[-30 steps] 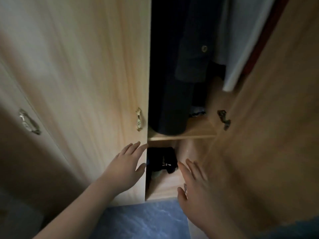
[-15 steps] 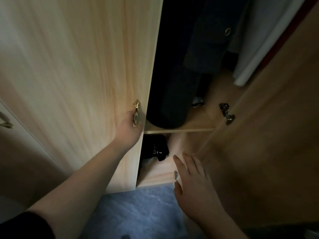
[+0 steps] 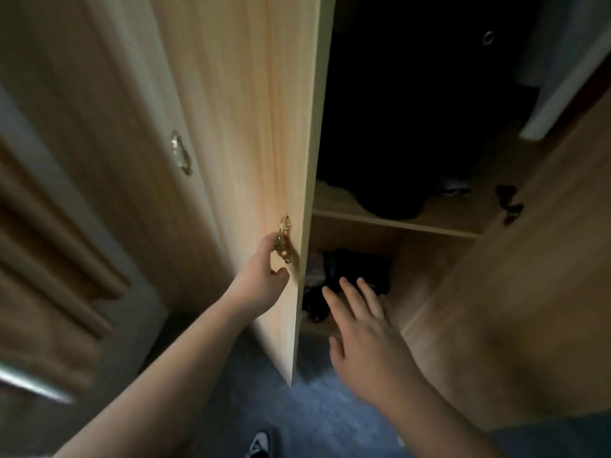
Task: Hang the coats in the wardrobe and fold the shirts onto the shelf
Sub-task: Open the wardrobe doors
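A pale wood-grain wardrobe (image 3: 380, 219) stands open, dark coats (image 3: 413, 110) hanging above its shelf (image 3: 393, 223) and dark clothes (image 3: 350, 269) heaped below, while the left hand (image 3: 264, 279) curls round the ornate brass handle (image 3: 284, 238) and the right hand (image 3: 367, 328) reaches in, fingers (image 3: 347, 292) straight, empty.

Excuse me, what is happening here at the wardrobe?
A person stands at a wardrobe and holds the gold handle of the left door with the left hand; that door stands ajar. The right hand is open, fingers spread, in front of the lower compartment, holding nothing. The right door is open too. Dark coats hang inside above a shelf, and dark clothes lie below it. No garment is in hand.
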A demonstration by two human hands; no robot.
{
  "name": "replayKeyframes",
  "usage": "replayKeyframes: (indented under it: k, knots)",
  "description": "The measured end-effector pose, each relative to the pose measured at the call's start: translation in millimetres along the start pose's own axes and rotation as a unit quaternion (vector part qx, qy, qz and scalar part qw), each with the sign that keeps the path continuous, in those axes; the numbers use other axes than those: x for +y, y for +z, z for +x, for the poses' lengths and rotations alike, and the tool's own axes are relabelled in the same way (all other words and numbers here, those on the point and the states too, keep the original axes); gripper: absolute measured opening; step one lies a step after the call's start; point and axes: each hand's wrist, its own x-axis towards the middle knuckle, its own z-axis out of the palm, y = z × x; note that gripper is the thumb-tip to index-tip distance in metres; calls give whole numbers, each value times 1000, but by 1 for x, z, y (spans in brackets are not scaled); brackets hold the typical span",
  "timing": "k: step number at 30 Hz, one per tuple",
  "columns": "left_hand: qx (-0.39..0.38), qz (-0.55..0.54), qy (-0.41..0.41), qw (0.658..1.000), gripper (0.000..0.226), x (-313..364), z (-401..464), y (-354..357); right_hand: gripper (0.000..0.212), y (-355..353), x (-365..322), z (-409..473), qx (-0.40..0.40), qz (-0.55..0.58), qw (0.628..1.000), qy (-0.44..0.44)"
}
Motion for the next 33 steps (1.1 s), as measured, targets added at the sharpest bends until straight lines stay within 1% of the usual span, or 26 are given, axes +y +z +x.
replayKeyframes:
  k: [3, 7, 12, 14, 16, 17, 18, 20, 22, 23, 27, 30, 33]
  knots:
    - [25, 15, -3, 1000, 59, -26, -38, -41, 69, -1, -44, -8, 4, 4, 998, -56]
    - [80, -20, -17, 996, 51, -70, -73, -96, 68, -13, -99, -12, 11, 5, 995, -96]
    - [71, -68, -62, 993, 74, -129, -93, -176, 69, -11, -159, -13, 36, -7, 995, -88]
    - [85, -72, -86, 990, 68, -136, -99, -200, 69, -8, -179, -12, 42, -12, 996, -75]
    - [117, -34, -105, 987, 50, -140, -111, -210, 69, -6, -194, -13, 50, -20, 997, -59]
    - [131, -21, -98, 986, 47, -142, -120, -210, 69, -4, -200, -15, 55, -24, 997, -48]
    - [129, -12, -92, 987, 50, -143, -132, -205, 70, -2, -203, -19, 57, -27, 997, -36]
    - [82, 29, -55, 995, 65, -147, -158, -187, 70, 2, -206, -31, 55, -28, 998, -11]
    - [17, 77, 19, 997, 69, -140, -177, -166, 70, 4, -203, -50, 55, -28, 998, 18]
    - [-8, 104, 66, 992, 70, -135, -181, -154, 71, 4, -200, -61, 53, -32, 997, 36]
    - [-101, 180, 220, 953, 72, -101, -177, -95, 72, 3, -170, -121, 49, -57, 988, 132]
    - [-154, 189, 320, 916, 69, -59, -180, -47, 73, -2, -140, -174, 51, -65, 973, 217]
    - [-201, 182, 386, 882, 68, -21, -194, 2, 75, -7, -113, -232, 70, -68, 950, 297]
